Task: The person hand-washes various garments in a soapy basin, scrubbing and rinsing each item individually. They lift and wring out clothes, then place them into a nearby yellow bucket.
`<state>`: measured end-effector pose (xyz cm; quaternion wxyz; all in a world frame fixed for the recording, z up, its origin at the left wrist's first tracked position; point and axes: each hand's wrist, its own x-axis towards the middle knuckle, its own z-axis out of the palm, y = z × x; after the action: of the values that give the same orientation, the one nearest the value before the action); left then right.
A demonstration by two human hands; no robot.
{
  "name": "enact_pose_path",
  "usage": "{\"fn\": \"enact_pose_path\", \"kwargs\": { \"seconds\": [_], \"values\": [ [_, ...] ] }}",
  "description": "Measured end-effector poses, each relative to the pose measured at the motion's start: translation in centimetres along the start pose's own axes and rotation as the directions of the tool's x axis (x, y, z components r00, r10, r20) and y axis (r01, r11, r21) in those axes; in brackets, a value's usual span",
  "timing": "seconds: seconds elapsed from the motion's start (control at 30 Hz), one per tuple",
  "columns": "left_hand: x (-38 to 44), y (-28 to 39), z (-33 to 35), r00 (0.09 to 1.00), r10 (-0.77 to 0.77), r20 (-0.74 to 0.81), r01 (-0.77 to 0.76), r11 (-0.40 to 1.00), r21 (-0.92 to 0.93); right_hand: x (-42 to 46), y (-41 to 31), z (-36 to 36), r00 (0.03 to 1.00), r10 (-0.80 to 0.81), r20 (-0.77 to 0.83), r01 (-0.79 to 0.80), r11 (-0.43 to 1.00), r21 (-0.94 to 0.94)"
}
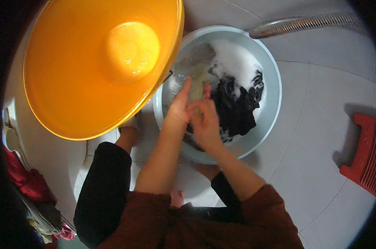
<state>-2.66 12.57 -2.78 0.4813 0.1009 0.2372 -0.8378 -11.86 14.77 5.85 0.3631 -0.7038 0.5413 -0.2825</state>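
Note:
A pale blue plastic basin (pixel 274 93) stands on the floor before me, holding water, white suds (pixel 234 59) and soaked black cloth (pixel 237 109). Over the basin's left half, my left hand (pixel 180 101) is raised with its fingers extended, seen nearly edge-on; nothing shows in it. My right hand (pixel 205 119) is close beside it, fingers curled and blurred, near the edge of the black cloth. Whether it pinches anything is unclear. A small pinkish patch (pixel 207 91) shows just beyond its fingers. Yellowish, murky water or cloth lies under the hands; I cannot tell which.
A large orange basin (pixel 76 77), tilted, overhangs the blue basin's left side. A ribbed metal hose (pixel 309 25) reaches the rim at upper right. On the grey tiled floor (pixel 318 124) lies a red ribbed plastic object (pixel 364 152). Red cloth (pixel 32 183) hangs at far left.

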Motion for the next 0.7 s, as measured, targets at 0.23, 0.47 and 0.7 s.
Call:
{"fn": "enact_pose_path", "kwargs": {
  "seconds": [0.23, 0.47, 0.7],
  "values": [
    [-0.9, -3.3, 6.0, 0.931, 0.248, -0.267, -0.191, 0.956, 0.222, 4.2, 3.0, 1.1, 0.981, 0.113, -0.157, -0.165, 0.91, -0.381],
    [-0.1, -4.2, 7.8, 0.806, 0.572, -0.155, -0.423, 0.739, 0.524, 7.8, 7.8, -5.1, 0.976, 0.13, -0.174, -0.166, 0.964, -0.207],
    [-0.3, -3.3, 5.4, 0.818, 0.488, -0.305, -0.268, 0.792, 0.548, 7.5, 6.6, 0.3, 0.925, 0.374, 0.072, -0.365, 0.924, -0.112]
  ]
}}
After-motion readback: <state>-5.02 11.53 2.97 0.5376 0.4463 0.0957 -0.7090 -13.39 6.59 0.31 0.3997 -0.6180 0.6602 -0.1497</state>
